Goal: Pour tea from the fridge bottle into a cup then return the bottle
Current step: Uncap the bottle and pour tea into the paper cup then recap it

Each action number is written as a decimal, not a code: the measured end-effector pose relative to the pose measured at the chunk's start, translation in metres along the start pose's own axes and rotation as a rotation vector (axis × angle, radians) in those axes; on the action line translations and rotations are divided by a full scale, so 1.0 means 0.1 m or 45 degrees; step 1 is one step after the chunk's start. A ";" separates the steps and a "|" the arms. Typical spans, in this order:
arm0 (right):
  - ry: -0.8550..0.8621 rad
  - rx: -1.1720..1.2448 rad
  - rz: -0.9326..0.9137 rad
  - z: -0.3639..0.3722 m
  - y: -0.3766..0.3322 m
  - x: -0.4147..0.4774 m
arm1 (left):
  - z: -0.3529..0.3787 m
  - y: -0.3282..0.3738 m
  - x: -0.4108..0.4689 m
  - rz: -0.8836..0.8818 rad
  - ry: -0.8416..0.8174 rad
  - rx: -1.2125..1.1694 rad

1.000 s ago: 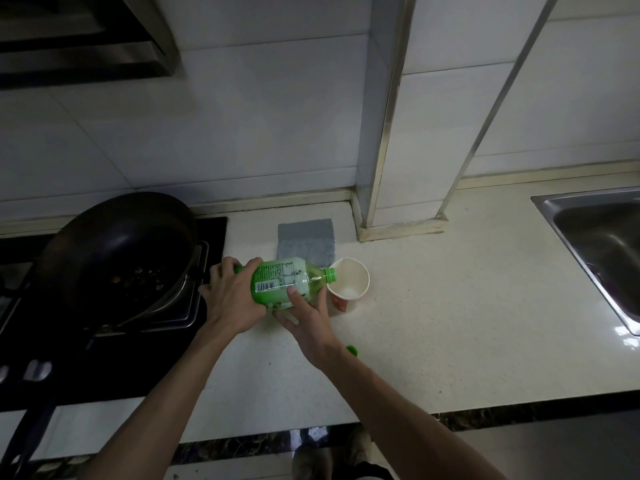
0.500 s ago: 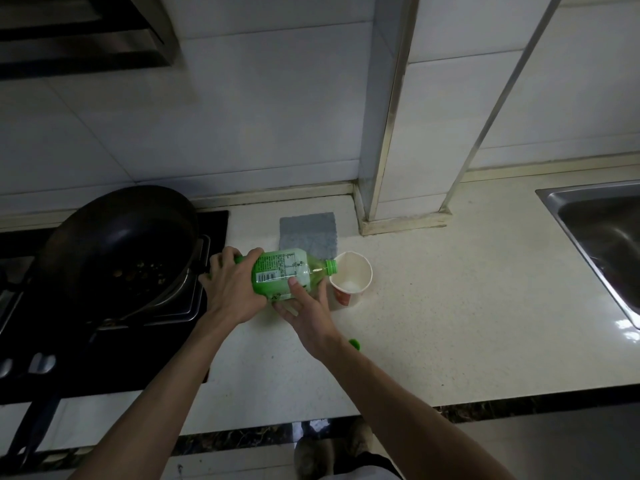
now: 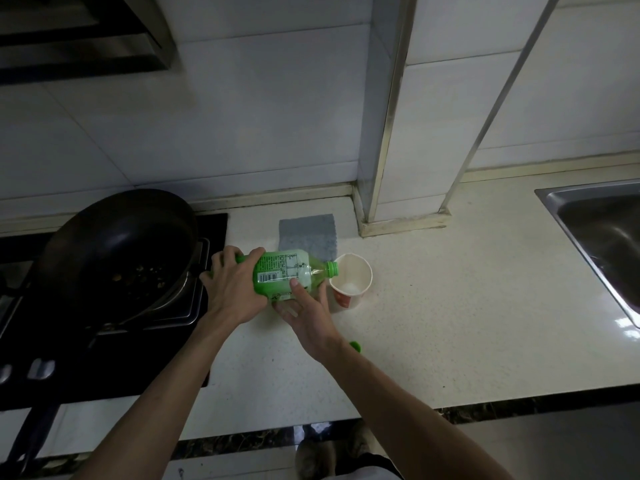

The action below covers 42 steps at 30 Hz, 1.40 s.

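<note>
The green tea bottle (image 3: 282,273) lies almost level above the counter, its open neck at the rim of a white paper cup (image 3: 353,284). My left hand (image 3: 232,292) grips the bottle's base end from behind. My right hand (image 3: 304,315) supports the bottle from below, thumb pressed on the label. The cup stands upright on the pale counter (image 3: 450,323) with a little liquid at its bottom. The green bottle cap (image 3: 356,346) lies on the counter, partly hidden behind my right wrist.
A dark wok (image 3: 117,251) sits on the black stove (image 3: 104,341) at the left. A grey cloth (image 3: 308,233) lies behind the bottle. A tiled pillar (image 3: 405,133) rises behind the cup. The steel sink (image 3: 595,244) is at the far right.
The bottle has stayed tipped at the cup's rim with both hands on it; only the camera view has shifted slightly.
</note>
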State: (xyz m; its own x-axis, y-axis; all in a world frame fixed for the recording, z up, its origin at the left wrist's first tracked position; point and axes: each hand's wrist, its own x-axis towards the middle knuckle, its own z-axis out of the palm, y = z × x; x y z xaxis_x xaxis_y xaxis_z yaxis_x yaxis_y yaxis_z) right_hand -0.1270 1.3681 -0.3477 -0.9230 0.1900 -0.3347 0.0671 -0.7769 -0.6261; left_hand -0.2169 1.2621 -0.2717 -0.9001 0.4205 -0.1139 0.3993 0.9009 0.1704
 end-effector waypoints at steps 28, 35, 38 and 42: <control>0.051 0.104 0.032 0.09 0.09 0.01 | -0.08 -0.04 0.00 0.022 0.017 0.039; 0.047 0.093 0.028 0.12 0.09 0.00 | -0.09 -0.06 0.00 0.018 0.025 0.033; 0.056 0.098 0.032 0.15 0.09 0.00 | -0.11 -0.08 0.00 0.021 0.031 0.050; 0.049 0.109 0.026 0.18 0.12 0.00 | -0.12 -0.11 0.00 0.033 0.038 0.063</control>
State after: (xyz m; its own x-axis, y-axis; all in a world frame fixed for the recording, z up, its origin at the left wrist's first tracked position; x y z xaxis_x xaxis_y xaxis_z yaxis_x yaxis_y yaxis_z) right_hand -0.1327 1.3480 -0.3419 -0.9066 0.1952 -0.3742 0.0514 -0.8290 -0.5569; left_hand -0.2234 1.2512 -0.2615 -0.8938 0.4411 -0.0803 0.4301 0.8942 0.1244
